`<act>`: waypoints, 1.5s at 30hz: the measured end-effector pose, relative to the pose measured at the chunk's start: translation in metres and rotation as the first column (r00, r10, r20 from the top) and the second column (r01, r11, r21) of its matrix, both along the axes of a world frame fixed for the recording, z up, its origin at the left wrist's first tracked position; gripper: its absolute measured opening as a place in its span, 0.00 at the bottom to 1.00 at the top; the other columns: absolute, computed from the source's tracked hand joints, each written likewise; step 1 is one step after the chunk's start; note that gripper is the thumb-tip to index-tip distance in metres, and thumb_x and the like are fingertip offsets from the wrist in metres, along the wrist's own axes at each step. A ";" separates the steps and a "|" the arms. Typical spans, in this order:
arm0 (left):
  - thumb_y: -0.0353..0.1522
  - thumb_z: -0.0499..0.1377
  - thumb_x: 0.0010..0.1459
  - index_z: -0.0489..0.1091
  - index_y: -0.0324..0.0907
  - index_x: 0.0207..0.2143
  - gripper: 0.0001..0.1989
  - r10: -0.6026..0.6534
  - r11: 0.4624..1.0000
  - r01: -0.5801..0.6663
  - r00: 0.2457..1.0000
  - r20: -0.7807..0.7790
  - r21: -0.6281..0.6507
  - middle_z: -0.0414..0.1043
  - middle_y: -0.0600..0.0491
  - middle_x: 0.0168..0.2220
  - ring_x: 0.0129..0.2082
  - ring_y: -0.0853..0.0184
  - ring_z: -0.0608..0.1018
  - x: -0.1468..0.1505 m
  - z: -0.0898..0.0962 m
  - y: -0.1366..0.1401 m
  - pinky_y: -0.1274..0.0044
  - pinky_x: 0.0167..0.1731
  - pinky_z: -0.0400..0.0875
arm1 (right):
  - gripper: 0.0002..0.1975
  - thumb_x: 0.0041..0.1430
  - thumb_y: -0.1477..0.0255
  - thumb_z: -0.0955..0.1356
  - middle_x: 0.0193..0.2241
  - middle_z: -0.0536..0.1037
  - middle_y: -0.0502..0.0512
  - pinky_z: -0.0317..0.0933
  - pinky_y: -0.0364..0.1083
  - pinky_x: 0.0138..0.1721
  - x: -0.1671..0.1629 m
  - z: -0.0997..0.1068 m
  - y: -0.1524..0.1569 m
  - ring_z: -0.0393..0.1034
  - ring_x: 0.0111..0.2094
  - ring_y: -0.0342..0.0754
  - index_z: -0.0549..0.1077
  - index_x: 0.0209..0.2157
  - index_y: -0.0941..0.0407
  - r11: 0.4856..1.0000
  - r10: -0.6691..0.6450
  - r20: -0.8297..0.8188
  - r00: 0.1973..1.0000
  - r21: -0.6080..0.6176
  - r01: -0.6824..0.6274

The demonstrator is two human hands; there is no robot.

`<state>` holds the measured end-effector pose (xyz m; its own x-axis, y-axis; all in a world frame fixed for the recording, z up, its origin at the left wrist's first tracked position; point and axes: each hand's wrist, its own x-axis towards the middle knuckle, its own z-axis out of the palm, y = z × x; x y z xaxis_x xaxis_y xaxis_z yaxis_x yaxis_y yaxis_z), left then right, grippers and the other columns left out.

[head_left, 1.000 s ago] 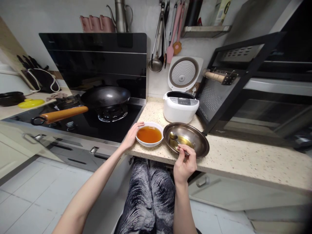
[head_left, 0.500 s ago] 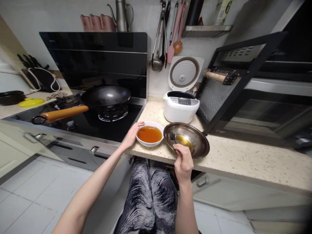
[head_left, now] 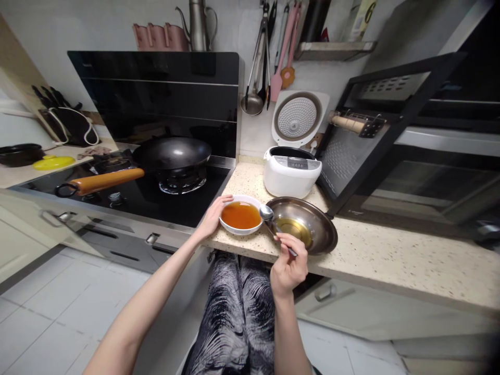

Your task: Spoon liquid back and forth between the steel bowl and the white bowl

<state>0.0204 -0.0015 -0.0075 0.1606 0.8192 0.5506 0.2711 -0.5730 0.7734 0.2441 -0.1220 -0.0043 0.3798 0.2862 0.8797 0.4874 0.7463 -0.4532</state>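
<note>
A white bowl [head_left: 241, 232] of reddish-brown liquid sits at the counter's front edge, beside the stove. My left hand [head_left: 213, 217] grips its left side, fingers over the rim. To the right stands a wide steel basin [head_left: 321, 225] with a pool of yellowish liquid in the bottom. My right hand [head_left: 289, 263] pinches the handle of a metal spoon [head_left: 266, 212]. The spoon's head is above the basin's left rim, close to the bowl's right edge. Whether any liquid is in the spoon, I cannot tell.
Behind the basin stands a white rice cooker [head_left: 292, 174] with its lid up. On the stove at left, a black wok [head_left: 174, 153] has its wooden handle [head_left: 111, 180] pointing toward the front. A black rack [head_left: 339, 151] with an oven borders the right side.
My right hand has tilted and moved slightly left, bringing the spoon's head from inside the basin up to its left rim, toward the bowl. My left hand stays on the bowl.
</note>
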 end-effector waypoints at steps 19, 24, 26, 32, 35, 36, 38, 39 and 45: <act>0.40 0.45 0.74 0.75 0.41 0.54 0.22 -0.020 1.000 0.020 1.000 0.018 0.009 0.71 0.45 0.62 0.65 0.59 0.71 0.001 -0.001 0.000 0.62 0.71 0.57 | 0.08 0.71 0.78 0.64 0.37 0.80 0.54 0.73 0.46 0.44 -0.028 -0.011 0.016 0.78 0.40 0.46 0.74 0.42 0.54 0.984 0.115 0.119 0.986 -0.147 -0.097; 0.40 0.45 0.73 0.75 0.41 0.53 0.22 -0.018 1.000 0.018 1.000 0.018 0.016 0.71 0.45 0.62 0.65 0.59 0.71 0.001 -0.002 0.002 0.62 0.71 0.58 | 0.08 0.71 0.77 0.63 0.37 0.80 0.55 0.73 0.46 0.44 -0.029 -0.012 0.017 0.78 0.41 0.46 0.74 0.42 0.54 0.982 0.118 0.124 0.985 -0.159 -0.098; 0.40 0.46 0.73 0.75 0.41 0.53 0.22 -0.022 1.000 0.021 1.000 0.023 0.021 0.71 0.44 0.61 0.64 0.59 0.71 0.001 -0.003 0.002 0.62 0.71 0.58 | 0.08 0.71 0.77 0.63 0.37 0.80 0.54 0.73 0.47 0.44 -0.029 -0.011 0.017 0.78 0.40 0.46 0.74 0.42 0.54 0.982 0.120 0.119 0.986 -0.160 -0.100; 0.40 0.46 0.73 0.75 0.40 0.53 0.22 -0.021 0.999 0.021 1.000 0.021 0.026 0.71 0.44 0.62 0.65 0.59 0.71 0.000 -0.004 0.003 0.62 0.71 0.59 | 0.08 0.71 0.76 0.63 0.36 0.80 0.53 0.73 0.46 0.43 -0.030 -0.013 0.017 0.78 0.39 0.46 0.74 0.41 0.54 0.975 0.129 0.075 0.989 -0.189 -0.113; 0.40 0.45 0.74 0.75 0.40 0.53 0.22 -0.020 0.999 0.019 1.000 0.020 0.030 0.71 0.44 0.61 0.65 0.59 0.71 0.000 -0.004 0.003 0.62 0.71 0.58 | 0.08 0.71 0.76 0.64 0.36 0.80 0.53 0.73 0.46 0.43 -0.030 -0.014 0.016 0.78 0.39 0.45 0.74 0.41 0.54 0.972 0.140 0.038 0.989 -0.195 -0.130; 0.40 0.45 0.74 0.75 0.40 0.53 0.22 -0.019 0.999 0.019 1.000 0.018 0.031 0.71 0.44 0.61 0.65 0.59 0.71 0.000 -0.004 0.003 0.62 0.71 0.58 | 0.08 0.71 0.76 0.64 0.37 0.80 0.53 0.73 0.45 0.43 -0.030 -0.014 0.016 0.78 0.39 0.45 0.74 0.41 0.54 0.972 0.144 0.023 0.989 -0.192 -0.137; 0.40 0.45 0.74 0.75 0.40 0.53 0.22 -0.019 0.999 0.019 1.000 0.012 0.033 0.72 0.44 0.61 0.65 0.58 0.71 0.000 -0.003 0.003 0.61 0.71 0.58 | 0.07 0.71 0.76 0.64 0.37 0.80 0.53 0.73 0.45 0.43 -0.031 -0.015 0.016 0.77 0.39 0.44 0.74 0.41 0.54 0.971 0.151 -0.009 0.989 -0.187 -0.150; 0.40 0.45 0.74 0.75 0.40 0.53 0.22 -0.019 0.999 0.019 1.000 0.010 0.033 0.72 0.44 0.61 0.65 0.58 0.71 0.000 -0.003 0.003 0.61 0.71 0.58 | 0.07 0.71 0.76 0.64 0.37 0.80 0.53 0.73 0.45 0.42 -0.031 -0.015 0.016 0.77 0.38 0.44 0.74 0.42 0.54 0.970 0.152 -0.025 0.988 -0.188 -0.154; 0.40 0.45 0.74 0.75 0.40 0.53 0.23 -0.016 1.000 0.015 1.000 0.013 0.027 0.71 0.44 0.61 0.65 0.58 0.71 0.000 -0.003 0.002 0.62 0.71 0.57 | 0.06 0.71 0.74 0.64 0.37 0.80 0.54 0.74 0.48 0.43 -0.029 -0.016 0.014 0.78 0.38 0.45 0.73 0.41 0.54 0.967 0.147 -0.111 0.983 -0.193 -0.166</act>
<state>0.0205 0.0006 -0.0103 0.1661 0.8012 0.5749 0.2521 -0.5981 0.7608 0.2148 -0.1079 -0.0205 0.3949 0.5155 0.7605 0.3195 0.6990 -0.6397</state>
